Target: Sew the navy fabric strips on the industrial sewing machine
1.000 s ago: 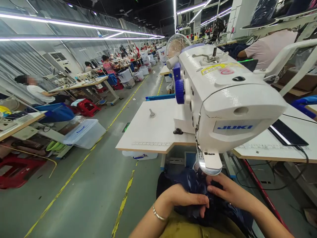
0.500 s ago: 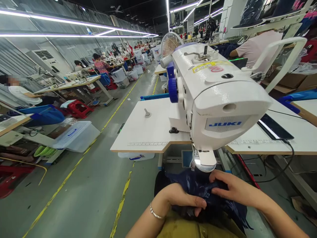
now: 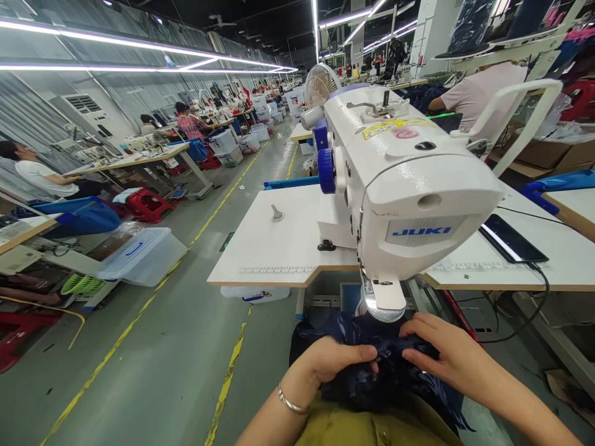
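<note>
Both hands worked a crumpled piece of glossy dark navy fabric (image 3: 372, 365) that lay bunched in the person's lap at the near edge of the scene, just below the head of a white industrial sewing machine (image 3: 404, 179) with "JUKI" in blue letters on its end plate. The left hand (image 3: 332, 362), a thin silver bangle (image 3: 292, 402) on its wrist, had its fingers curled together and pinching a fold of the cloth, while the right hand (image 3: 441, 353) lay flat on the fabric just right of it, fingers extended and close together, pressing down. On the machine's top sat a yellow label and a red round sticker, both too small to read, and a black tablet (image 3: 511, 238) lay on the white tabletop (image 3: 279, 241) to the right.
</note>
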Tool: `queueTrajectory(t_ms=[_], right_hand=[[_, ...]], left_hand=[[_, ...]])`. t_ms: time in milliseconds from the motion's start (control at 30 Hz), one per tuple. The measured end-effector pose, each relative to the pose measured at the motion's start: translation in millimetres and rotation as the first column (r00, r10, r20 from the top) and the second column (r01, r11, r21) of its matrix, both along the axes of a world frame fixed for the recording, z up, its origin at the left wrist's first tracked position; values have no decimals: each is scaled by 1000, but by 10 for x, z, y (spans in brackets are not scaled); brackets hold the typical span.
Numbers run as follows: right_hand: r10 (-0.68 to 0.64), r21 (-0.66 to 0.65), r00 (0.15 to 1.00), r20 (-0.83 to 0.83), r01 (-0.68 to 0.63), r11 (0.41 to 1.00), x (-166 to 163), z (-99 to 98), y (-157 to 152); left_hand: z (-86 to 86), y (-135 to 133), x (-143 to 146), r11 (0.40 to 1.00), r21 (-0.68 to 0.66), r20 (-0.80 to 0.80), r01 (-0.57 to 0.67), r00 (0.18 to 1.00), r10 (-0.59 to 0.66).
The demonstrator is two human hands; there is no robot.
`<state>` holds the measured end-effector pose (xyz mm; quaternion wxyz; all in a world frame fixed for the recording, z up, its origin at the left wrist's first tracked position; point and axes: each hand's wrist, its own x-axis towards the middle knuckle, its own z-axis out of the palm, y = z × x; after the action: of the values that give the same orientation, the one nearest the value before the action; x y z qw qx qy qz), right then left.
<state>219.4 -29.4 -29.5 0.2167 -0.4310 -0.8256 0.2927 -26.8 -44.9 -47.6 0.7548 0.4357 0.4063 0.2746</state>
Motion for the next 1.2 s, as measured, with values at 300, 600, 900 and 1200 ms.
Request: queueTrajectory(t_ms=[300, 600, 900, 1200], right_hand=[[42, -112, 998, 49, -36, 993, 59, 83, 3], [-221, -65, 954, -202, 212, 975, -110, 250, 362], [-152, 20, 975, -162, 158, 987, 93, 220, 911], [-306, 209, 948, -88, 318, 925, -20, 120, 1819]], left_hand=[[-33, -21, -78, 989, -123, 137, -81, 986, 97], [160, 212, -51, 853, -82, 50, -516, 852, 520], [312, 471, 112, 831, 140, -110, -538, 826, 553], [308, 507, 296, 885, -60, 51, -461, 884, 464]])
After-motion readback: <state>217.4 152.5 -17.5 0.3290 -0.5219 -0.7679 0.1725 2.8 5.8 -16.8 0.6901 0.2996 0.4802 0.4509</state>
